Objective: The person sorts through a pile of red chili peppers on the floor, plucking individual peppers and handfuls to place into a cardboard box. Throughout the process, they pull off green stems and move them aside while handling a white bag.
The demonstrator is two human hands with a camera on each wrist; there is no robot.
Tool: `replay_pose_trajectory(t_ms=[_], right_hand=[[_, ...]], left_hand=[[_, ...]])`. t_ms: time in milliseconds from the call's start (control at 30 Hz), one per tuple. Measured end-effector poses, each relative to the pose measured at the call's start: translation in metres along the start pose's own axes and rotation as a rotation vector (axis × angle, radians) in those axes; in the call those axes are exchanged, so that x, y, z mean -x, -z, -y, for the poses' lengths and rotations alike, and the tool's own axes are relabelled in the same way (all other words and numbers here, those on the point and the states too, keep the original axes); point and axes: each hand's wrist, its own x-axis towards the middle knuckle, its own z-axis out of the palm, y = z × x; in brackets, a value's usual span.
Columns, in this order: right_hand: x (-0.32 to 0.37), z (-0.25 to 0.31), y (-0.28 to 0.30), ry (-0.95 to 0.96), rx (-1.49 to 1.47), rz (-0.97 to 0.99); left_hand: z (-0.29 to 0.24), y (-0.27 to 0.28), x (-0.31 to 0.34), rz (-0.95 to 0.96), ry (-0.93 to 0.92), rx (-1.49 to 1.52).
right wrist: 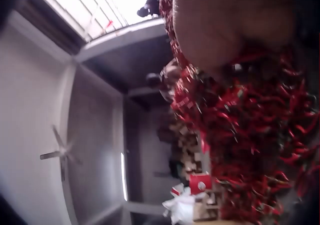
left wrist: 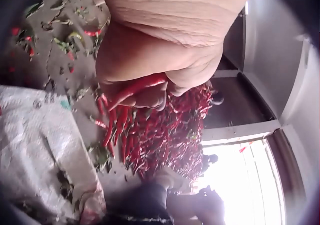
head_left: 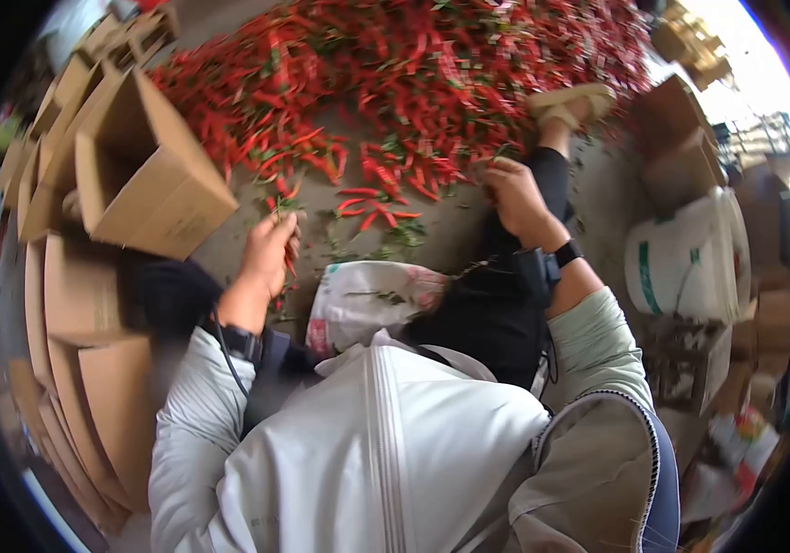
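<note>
A large spread of red chilli peppers [head_left: 395, 83] with green stems covers the floor. My left hand [head_left: 269, 253] has its fingers curled round red peppers at the near left edge of the spread; in the left wrist view the hand [left wrist: 160, 50] holds a red pepper [left wrist: 137, 89] against the palm. My right hand [head_left: 519, 198] is at the near right edge of the peppers, fingers bent; whether it holds one is unclear. The right wrist view shows that hand [right wrist: 230, 30] blurred and dark above the peppers [right wrist: 240, 135]. A few loose peppers [head_left: 376, 210] lie between the hands.
A white sack [head_left: 367, 295] lies between the legs, with leaf scraps on it. Cardboard boxes [head_left: 160, 175] stand at the left. At the right are a white bucket [head_left: 685, 258] and more cartons [head_left: 680, 138]. A sandalled foot [head_left: 572, 103] rests beside the peppers.
</note>
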Motion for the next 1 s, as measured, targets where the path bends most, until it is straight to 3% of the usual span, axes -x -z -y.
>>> replay_pose_trajectory(t_ms=[67,100,167,267,333,400,467,533,667,733,800,867,933,967,1000], right_hand=[[-0.021,-0.031,-0.035,-0.003,0.377,0.047],[-0.027,-0.036,-0.050,-0.017,0.380,0.076],[-0.041,-0.047,-0.074,0.267,0.978,0.099],[-0.071,-0.076,-0.094,0.276,0.987,0.152],[-0.076,-0.081,-0.111,0.234,1.067,0.192],[-0.081,-0.093,-0.125,0.528,1.176,0.163],[-0.086,-0.094,-0.136,0.469,1.258,0.259],[-0.093,-0.097,-0.142,0.428,1.425,0.356],[-0.103,-0.091,-0.118,0.491,1.074,0.260],[-0.098,-0.080,-0.103,0.320,0.843,0.182],[-0.090,-0.072,-0.085,-0.031,0.398,0.240],[-0.082,-0.068,-0.076,-0.101,0.402,0.219],[-0.082,-0.082,-0.063,-0.122,0.526,0.325],[-0.080,-0.086,-0.060,0.024,0.853,0.371],[-0.078,-0.089,-0.062,0.030,0.851,0.373]], left_hand=[[-0.024,0.025,-0.005,-0.122,-0.090,-0.039],[-0.034,0.040,-0.007,-0.167,-0.121,-0.033],[-0.068,0.044,0.004,-0.134,-0.234,-0.020],[-0.100,0.028,0.011,0.000,-0.360,0.037],[-0.092,0.014,-0.001,-0.021,-0.306,-0.004],[-0.069,0.001,-0.019,-0.013,-0.150,-0.143],[-0.014,-0.014,-0.052,-0.008,-0.367,-0.414],[0.008,-0.034,-0.060,0.005,-0.457,-0.806],[0.058,-0.033,-0.079,0.021,-0.457,-1.138],[0.069,-0.026,-0.081,0.018,-0.407,-1.199],[0.074,-0.017,-0.083,0.019,-0.405,-1.143],[0.077,-0.012,-0.087,0.038,-0.427,-1.146],[0.078,-0.008,-0.087,0.053,-0.458,-1.153],[0.078,-0.006,-0.087,0.054,-0.463,-1.134],[0.074,-0.006,-0.086,0.053,-0.469,-1.117]])
